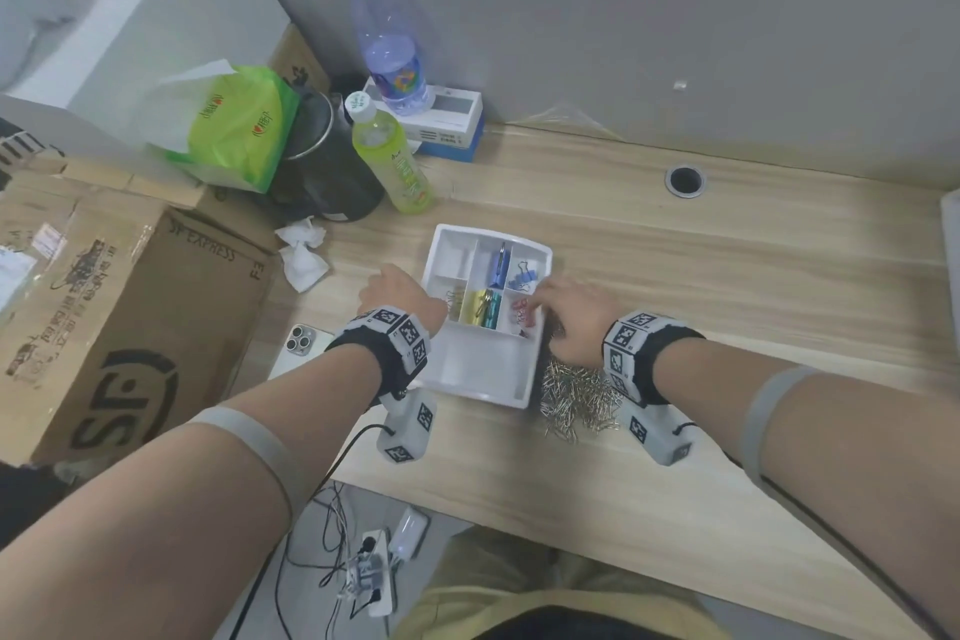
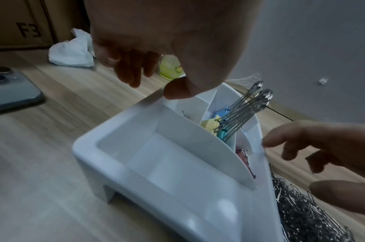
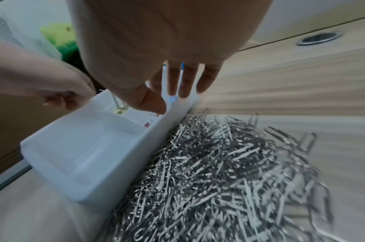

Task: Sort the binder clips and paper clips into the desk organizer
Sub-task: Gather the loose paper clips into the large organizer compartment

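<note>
The paper clips (image 1: 579,398) lie in a slippery, light heap at lower center beside the white organizer (image 1: 480,377), best pinched a few at once, while the right hand (image 1: 574,322) hovers spread wide, holding nothing.

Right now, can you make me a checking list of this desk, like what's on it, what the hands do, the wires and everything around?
Surface: wooden desk, grommet hole.
Job's things: white organizer holds blue binder clips, red binder clips, yellow and teal clips; paper clip pile against its right side.
Clutter: phone, tissues, two bottles, cardboard box.
Grips: left hand at organizer's left rim; right hand open over its right edge.
Cables: power strip on the floor.
Surroundings: grey wall.
</note>
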Demonstrator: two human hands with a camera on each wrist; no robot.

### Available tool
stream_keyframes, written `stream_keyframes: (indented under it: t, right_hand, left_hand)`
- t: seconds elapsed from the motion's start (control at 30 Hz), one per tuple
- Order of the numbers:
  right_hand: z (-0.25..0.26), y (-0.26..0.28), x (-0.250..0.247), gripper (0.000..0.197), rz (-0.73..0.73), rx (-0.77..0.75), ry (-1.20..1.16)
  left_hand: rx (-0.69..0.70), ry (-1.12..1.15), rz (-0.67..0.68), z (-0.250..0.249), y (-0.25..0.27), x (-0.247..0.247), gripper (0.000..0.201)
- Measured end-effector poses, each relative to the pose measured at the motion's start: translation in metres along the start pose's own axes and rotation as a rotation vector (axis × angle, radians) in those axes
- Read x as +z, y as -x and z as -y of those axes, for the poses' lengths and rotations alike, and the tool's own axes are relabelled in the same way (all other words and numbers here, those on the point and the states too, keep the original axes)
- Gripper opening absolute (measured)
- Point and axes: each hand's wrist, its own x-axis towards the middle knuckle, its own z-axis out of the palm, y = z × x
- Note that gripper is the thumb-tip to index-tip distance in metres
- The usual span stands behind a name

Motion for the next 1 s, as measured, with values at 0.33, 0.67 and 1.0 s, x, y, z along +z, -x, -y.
stream_keyframes:
  t: [0.33,0.67,1.0]
  right_hand:
    - [-0.029,0.034,0.029,0.132,0.014,0.372,0.107]
    - [-0.018,0.025,0.058,0.122,-0.053,0.326,0.058]
    - [-0.022,0.026,0.059,0.045,-0.135,0.316,-0.151]
  left_hand:
    - [0.080,-0.028,0.165,0.000,0.006,0.009,0.011]
    - [0.155,-0.019,0.168,0.003,0.010,0.017,0.016]
    - [0.154,0.028,0.193,-0.006,0.011,0.018,0.017]
